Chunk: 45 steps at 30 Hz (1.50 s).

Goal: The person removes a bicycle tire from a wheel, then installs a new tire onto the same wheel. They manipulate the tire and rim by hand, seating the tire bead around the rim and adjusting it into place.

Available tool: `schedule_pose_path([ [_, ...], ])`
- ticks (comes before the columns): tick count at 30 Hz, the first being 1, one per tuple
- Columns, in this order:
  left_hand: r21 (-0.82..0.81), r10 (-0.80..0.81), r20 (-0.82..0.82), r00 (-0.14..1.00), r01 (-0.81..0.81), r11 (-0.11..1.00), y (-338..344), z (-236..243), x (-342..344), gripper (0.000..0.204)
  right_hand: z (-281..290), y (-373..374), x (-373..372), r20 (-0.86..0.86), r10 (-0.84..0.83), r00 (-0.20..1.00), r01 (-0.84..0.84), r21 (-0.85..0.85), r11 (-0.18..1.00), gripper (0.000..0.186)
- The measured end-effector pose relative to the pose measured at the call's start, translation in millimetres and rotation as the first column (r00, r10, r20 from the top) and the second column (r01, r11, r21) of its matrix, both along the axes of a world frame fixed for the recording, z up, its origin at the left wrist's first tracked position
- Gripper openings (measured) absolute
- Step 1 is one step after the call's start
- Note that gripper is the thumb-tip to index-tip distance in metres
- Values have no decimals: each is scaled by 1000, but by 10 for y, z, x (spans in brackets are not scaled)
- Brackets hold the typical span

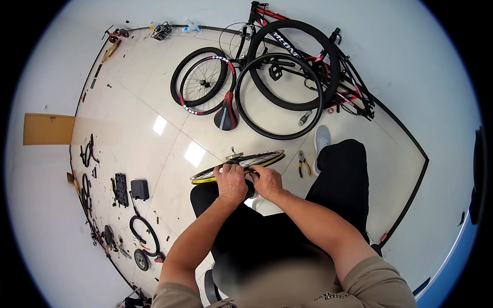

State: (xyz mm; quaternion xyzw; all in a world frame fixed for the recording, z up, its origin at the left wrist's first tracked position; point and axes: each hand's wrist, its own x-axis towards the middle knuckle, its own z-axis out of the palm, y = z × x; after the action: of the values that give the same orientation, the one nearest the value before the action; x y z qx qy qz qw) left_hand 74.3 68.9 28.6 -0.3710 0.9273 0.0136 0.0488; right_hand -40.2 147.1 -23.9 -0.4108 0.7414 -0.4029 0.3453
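In front of me a bicycle wheel point(276, 158) is held tilted over my left knee, seen nearly edge-on. A yellow band point(204, 180) runs along its near rim, and a silver axle with a hub point(233, 154) sticks up on its far side. My left hand point(231, 182) is closed on the near rim, fingers over its edge. Close beside it, my right hand point(267, 183) pinches the same rim at the yellow band. Its fingertips are partly hidden, so whether they hold the band or the rim itself cannot be made out.
Yellow-handled pliers point(304, 164) lie on the floor by my right shoe point(322, 141). Ahead are a loose black tyre point(245, 117), a saddle point(226, 115), a red-and-black wheel point(186, 95) and a bicycle frame point(354, 82). Left stand an open toolbox point(121, 190) and small bike parts.
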Motion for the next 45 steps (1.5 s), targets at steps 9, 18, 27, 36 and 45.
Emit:
schedule_pose_path([
  [9,3,-35,-28,999,35,999,31,-30,75,10,-6,-13,-75,-90,162,983,-155,79,985,14],
  [18,57,-68,-76,995,72,996,-10,13,83,11,-104,-36,-89,-158,146,977,-146,14,989,12],
  [27,4,-342,12,940,342,940,-217,132,183,12,-15,-86,-122,-59,161,985,-158,53,986,11],
  [36,186,-440,488,754,403,896,-176,425,-337,20,-159,-56,-61,-117,117,986,-122,-36,992,12],
  [45,154,-547,536,643,562,812,-187,360,-399,21,-102,-43,-87,-69,154,986,-155,-1,988,17],
])
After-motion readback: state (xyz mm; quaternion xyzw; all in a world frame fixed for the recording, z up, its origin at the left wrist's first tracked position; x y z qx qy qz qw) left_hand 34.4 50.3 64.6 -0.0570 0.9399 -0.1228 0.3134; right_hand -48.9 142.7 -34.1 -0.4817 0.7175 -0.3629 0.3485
